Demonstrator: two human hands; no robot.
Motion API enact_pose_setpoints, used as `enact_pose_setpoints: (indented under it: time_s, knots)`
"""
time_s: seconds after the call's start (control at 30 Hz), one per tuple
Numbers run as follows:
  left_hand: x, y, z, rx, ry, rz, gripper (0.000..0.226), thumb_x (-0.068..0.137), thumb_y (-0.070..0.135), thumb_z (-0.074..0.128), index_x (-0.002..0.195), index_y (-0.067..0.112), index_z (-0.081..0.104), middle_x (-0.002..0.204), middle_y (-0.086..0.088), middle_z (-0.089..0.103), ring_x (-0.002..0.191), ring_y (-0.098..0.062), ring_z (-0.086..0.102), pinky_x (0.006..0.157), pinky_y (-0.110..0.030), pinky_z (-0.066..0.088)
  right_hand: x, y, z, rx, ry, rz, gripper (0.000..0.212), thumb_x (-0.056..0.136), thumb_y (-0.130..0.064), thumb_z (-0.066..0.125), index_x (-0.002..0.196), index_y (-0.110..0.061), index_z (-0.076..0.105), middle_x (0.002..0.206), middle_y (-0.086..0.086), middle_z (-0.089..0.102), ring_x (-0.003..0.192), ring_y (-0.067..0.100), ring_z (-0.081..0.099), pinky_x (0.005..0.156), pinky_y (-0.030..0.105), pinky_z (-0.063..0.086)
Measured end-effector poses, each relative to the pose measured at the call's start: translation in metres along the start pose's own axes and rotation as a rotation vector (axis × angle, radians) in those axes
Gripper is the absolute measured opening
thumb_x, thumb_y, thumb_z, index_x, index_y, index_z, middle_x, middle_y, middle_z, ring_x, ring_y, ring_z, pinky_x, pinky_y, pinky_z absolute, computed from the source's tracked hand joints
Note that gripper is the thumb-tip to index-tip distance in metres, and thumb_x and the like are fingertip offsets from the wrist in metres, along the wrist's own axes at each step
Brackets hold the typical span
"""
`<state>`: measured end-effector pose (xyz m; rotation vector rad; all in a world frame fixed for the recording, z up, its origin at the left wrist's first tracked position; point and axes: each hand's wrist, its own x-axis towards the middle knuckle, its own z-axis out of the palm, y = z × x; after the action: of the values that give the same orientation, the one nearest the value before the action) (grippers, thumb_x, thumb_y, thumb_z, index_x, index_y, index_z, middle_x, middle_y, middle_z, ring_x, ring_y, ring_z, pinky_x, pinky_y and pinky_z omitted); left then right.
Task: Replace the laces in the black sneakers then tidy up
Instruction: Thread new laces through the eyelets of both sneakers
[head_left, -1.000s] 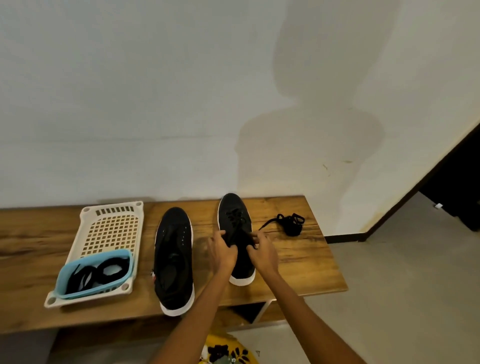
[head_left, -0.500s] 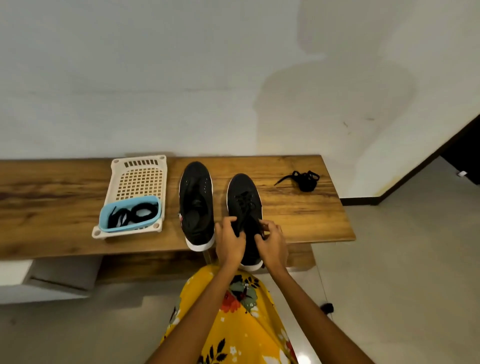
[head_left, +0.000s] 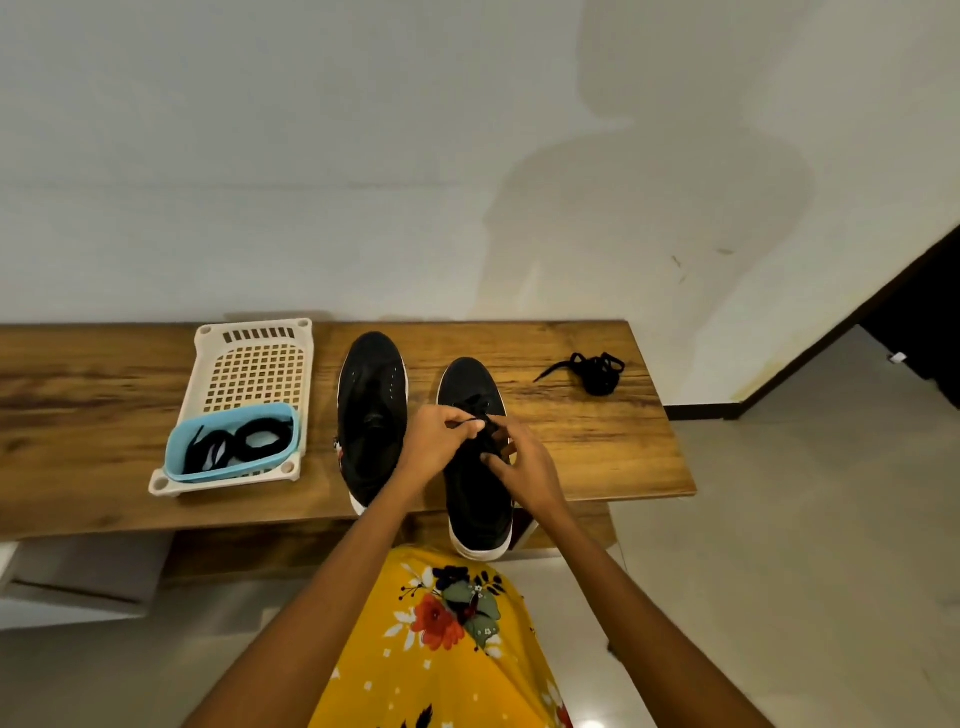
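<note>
Pinching lace (head_left: 470, 422) at right shoe (head_left: 475, 467): left hand (head_left: 434, 447), right hand (head_left: 524, 465) both grip; pull evenly, steady shoe near edge.

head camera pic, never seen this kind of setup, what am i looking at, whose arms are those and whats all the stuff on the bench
There is no machine here. A person wears a wide-angle camera on the head, so the one view looks forward and down at that person's own bare arms; the yellow flowered cloth at the bottom is their clothing.

On the wooden bench stand two black sneakers. The left sneaker has no lace in its eyelets and is not touched. The right sneaker, whose heel hangs over the bench's front edge, is being worked on: the left hand pinches a black lace over it, and the right hand has its fingers curled at the same lacing.

Left of the shoes sits a white slotted tray, with a blue tub in its near end holding coiled black laces. At the right lies a loose black lace bundle.
</note>
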<state>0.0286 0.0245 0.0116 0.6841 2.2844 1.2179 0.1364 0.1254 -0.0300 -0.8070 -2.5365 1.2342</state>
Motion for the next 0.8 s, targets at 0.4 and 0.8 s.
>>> enact_pose_setpoints:
  time_s: [0.4, 0.8]
  knots:
    - [0.014, 0.038, -0.024, -0.548, -0.118, -0.119, 0.022, 0.101, 0.027, 0.037, 0.086, 0.019, 0.051, 0.086, 0.002, 0.055, 0.092, -0.017, 0.055, 0.088, -0.035, 0.044, -0.003, -0.001, -0.001, 0.121, -0.019, 0.080, 0.050, 0.087, -0.016, 0.065, 0.134, -0.021, 0.047, 0.109, -0.005, 0.050, 0.092, 0.010, 0.056, 0.079, 0.027, 0.052]
    - [0.020, 0.071, -0.046, -0.662, 0.074, 0.136, 0.036, 0.099, 0.037, 0.033, 0.108, 0.014, 0.059, 0.104, 0.001, 0.060, 0.099, -0.012, 0.057, 0.084, -0.027, 0.044, 0.019, -0.023, 0.003, 0.021, 0.014, 0.105, 0.015, 0.088, -0.028, 0.066, 0.089, -0.014, 0.068, 0.086, -0.001, 0.061, 0.075, 0.007, 0.054, 0.060, 0.014, 0.037]
